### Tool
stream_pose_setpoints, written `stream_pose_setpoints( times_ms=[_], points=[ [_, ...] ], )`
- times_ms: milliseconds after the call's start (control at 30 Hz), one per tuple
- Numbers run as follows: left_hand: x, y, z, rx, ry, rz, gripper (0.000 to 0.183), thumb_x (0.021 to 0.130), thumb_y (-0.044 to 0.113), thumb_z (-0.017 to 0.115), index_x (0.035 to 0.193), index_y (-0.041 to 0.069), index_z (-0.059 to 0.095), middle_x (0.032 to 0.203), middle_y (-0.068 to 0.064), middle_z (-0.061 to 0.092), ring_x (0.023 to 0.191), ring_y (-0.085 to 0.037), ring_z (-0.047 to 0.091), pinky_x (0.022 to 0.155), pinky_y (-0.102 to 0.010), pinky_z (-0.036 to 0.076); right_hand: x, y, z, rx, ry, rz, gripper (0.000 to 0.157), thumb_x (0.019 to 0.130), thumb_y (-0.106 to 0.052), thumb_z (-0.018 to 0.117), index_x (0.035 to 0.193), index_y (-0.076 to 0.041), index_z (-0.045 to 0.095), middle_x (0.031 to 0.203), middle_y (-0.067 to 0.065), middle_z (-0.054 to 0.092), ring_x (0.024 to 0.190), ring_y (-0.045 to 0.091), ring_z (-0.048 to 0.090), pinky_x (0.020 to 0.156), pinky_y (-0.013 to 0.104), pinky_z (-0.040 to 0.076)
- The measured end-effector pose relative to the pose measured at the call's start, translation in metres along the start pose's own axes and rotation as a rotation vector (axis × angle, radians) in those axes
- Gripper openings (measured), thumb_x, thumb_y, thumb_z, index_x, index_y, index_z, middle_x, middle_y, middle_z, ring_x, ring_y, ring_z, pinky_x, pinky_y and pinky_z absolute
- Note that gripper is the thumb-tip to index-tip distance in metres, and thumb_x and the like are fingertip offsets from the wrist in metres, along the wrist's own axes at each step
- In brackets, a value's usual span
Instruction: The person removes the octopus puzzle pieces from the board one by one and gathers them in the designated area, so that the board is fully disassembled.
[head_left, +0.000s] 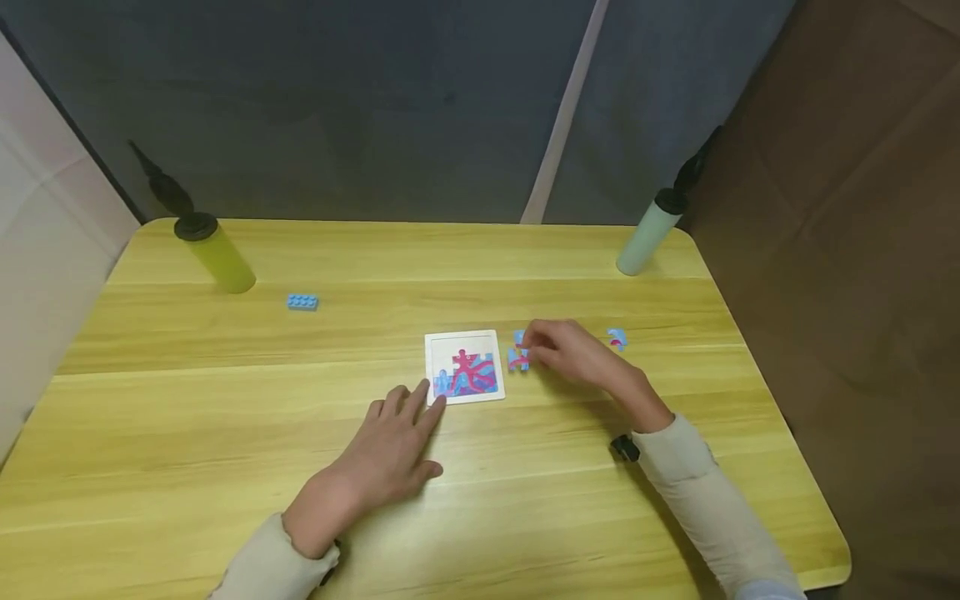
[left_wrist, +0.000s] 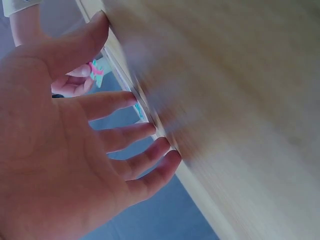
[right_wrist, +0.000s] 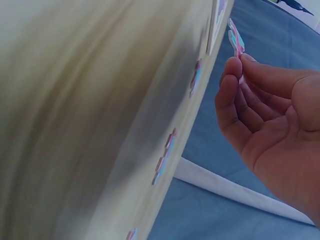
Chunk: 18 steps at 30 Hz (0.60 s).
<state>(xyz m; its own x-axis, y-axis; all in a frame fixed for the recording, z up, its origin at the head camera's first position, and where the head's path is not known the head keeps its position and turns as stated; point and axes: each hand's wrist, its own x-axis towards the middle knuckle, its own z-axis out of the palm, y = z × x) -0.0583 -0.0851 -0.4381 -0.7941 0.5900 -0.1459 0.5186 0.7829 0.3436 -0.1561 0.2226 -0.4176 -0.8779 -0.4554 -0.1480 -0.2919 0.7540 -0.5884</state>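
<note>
A square white puzzle board [head_left: 465, 336] lies on the table, its lower part filled with joined pink, blue and purple pieces. My left hand [head_left: 388, 446] rests palm down, fingers spread, with fingertips at the board's lower left corner. To the right of the board, my right hand [head_left: 573, 354] pinches a pink and blue puzzle piece [right_wrist: 236, 39] between thumb and index finger, raised above the table. Another puzzle piece [head_left: 519, 336] shows just past its fingertips. In the right wrist view more loose pieces [right_wrist: 164, 159] lie flat along the table.
One loose puzzle piece [head_left: 617, 338] lies farther right, beyond the right hand. A blue toy brick [head_left: 302, 302] sits left of the board. Toward the back stand a yellow-green hand pump [head_left: 221, 258] on the left and a pale green pump [head_left: 647, 242] on the right.
</note>
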Motion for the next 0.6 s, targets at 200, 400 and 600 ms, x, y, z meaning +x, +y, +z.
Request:
stream_pose_setpoints(
  times_ms=[200,400,600],
  points=[
    [0.0,0.0003,0.0004,-0.002,-0.003,-0.003,0.084,0.092,0.039,0.076,0.157,0.002,0.039,0.166,-0.028,0.03,0.144,-0.048,0.034,0.115,-0.061,0.034,-0.0051,0.0052,0.0005,0.002,-0.018,-0.004,0.006,0.102,-0.01,0.063,0.104,-0.008,0.068,0.089,0.003,0.07,0.08,0.015,0.058,0.076,0.03,0.05],
    [-0.0002,0.0001,0.0002,-0.005,-0.007,0.001,0.083,0.093,0.039,0.075,0.158,0.002,0.039,0.166,-0.027,0.029,0.145,-0.048,0.034,0.115,-0.061,0.034,-0.0082,0.0086,-0.0002,0.006,-0.051,0.011,0.005,0.1,-0.008,0.064,0.099,-0.009,0.069,0.085,0.002,0.07,0.077,0.012,0.058,0.076,0.029,0.05],
    [-0.0009,0.0,0.0,0.0,-0.007,0.006,0.083,0.093,0.039,0.075,0.158,0.001,0.039,0.166,-0.028,0.029,0.145,-0.048,0.034,0.115,-0.062,0.034,-0.0092,0.0109,0.0009,-0.013,-0.092,0.008,0.007,0.101,-0.009,0.064,0.097,-0.009,0.07,0.086,0.0,0.07,0.078,0.011,0.057,0.077,0.029,0.049]
  ],
)
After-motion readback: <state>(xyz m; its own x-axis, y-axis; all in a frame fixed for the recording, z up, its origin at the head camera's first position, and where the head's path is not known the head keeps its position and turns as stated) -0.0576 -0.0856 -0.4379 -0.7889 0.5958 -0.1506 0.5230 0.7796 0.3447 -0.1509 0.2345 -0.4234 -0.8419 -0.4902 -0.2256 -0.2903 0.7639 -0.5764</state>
